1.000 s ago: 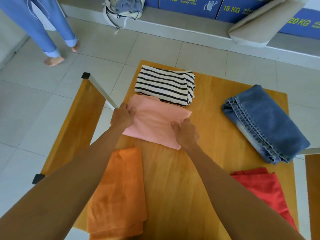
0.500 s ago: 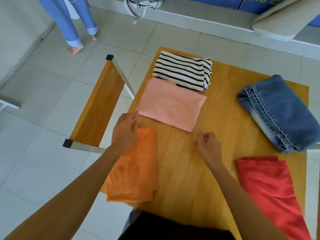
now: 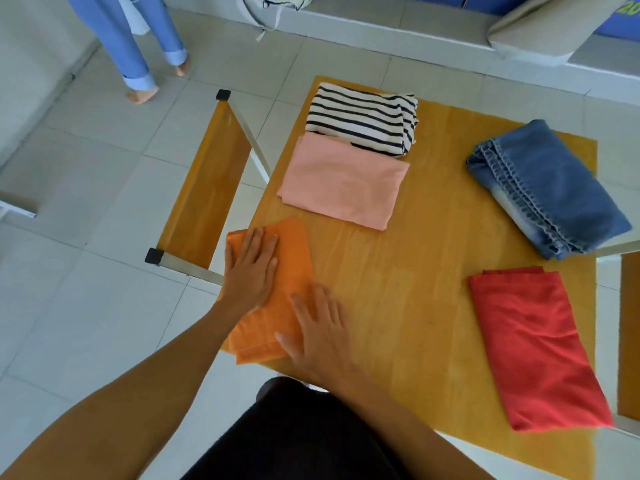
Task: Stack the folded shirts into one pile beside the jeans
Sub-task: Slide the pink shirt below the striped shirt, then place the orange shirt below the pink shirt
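Note:
Folded shirts lie on a wooden table (image 3: 426,292). The orange shirt (image 3: 294,258) is at the near left edge. My left hand (image 3: 251,268) rests flat on its far part, fingers spread. My right hand (image 3: 320,327) lies flat on its near right corner. A pink shirt (image 3: 343,181) lies further back, touching a black-and-white striped shirt (image 3: 362,117) behind it. A red shirt (image 3: 533,348) is at the near right. The folded blue jeans (image 3: 543,188) sit at the far right.
A wooden bench (image 3: 204,188) with metal legs stands left of the table. A person in blue trousers (image 3: 138,39) stands barefoot at the far left on the tiled floor. A second wooden bench (image 3: 628,334) edges the right side.
Both hands left the pink shirt, drew back toward me and now lie flat on the orange shirt. The camera view has shifted down and left.

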A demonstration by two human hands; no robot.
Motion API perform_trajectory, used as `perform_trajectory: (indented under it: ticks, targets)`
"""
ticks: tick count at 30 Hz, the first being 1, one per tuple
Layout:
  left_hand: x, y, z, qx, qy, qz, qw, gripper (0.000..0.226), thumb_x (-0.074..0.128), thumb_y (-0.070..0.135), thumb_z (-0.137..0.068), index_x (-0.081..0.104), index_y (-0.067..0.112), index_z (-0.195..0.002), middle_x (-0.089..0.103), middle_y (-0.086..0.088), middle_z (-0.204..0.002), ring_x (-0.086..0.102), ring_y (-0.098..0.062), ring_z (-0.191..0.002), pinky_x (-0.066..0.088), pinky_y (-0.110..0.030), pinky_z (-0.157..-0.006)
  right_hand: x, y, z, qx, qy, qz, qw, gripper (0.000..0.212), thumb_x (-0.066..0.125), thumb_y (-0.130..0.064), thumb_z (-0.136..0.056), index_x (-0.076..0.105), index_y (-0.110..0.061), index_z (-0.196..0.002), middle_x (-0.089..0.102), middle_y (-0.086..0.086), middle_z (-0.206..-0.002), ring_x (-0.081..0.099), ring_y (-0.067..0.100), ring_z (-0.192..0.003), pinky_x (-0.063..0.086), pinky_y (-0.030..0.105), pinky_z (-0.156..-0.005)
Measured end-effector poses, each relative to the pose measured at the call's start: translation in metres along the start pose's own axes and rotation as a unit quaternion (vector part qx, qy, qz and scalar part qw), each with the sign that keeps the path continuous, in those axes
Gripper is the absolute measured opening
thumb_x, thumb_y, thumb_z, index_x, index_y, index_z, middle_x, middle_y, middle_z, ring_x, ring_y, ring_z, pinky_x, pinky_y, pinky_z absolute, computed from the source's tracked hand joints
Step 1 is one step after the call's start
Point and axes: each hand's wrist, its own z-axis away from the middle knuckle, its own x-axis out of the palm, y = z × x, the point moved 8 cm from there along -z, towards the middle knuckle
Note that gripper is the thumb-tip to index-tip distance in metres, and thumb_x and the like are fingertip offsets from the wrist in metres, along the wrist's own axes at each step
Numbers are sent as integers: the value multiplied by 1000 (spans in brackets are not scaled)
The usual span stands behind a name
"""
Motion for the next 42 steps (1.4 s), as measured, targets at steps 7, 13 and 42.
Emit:
perform_trajectory:
  ticks: [7,13,42]
  targets:
    - [6,-7,-5,-91,17,42,995,58,12,47,-101,1,28,-155,-4,0,-164,-10,-21,-150,-9,-53,-118,11,31,-6,15,10,79,997,65,28,-69,-95,16,-45,-154,11,6,-165,14,29,-150,9,62,-117]
    - [4,-3,0,-123,-6,35,992,65,18,48,-100,2,18,-155,-3,-15,-162,-7,-34,-149,-5,-60,-116,-67,89,-45,110,-6,143,984,53,35,-41,-104,15,-47,-153,3,15,-163,-1,34,-150,10,56,-118]
    - [9,18,-23,-12,-56,33,998,67,18,54,-99,-4,25,-155,-10,-5,-163,-11,-26,-150,-4,-51,-118,-36,63,-74,167,-23,143,975,65,13,-56,-102,-11,-28,-156,-21,-3,-163,-21,21,-149,-5,63,-116]
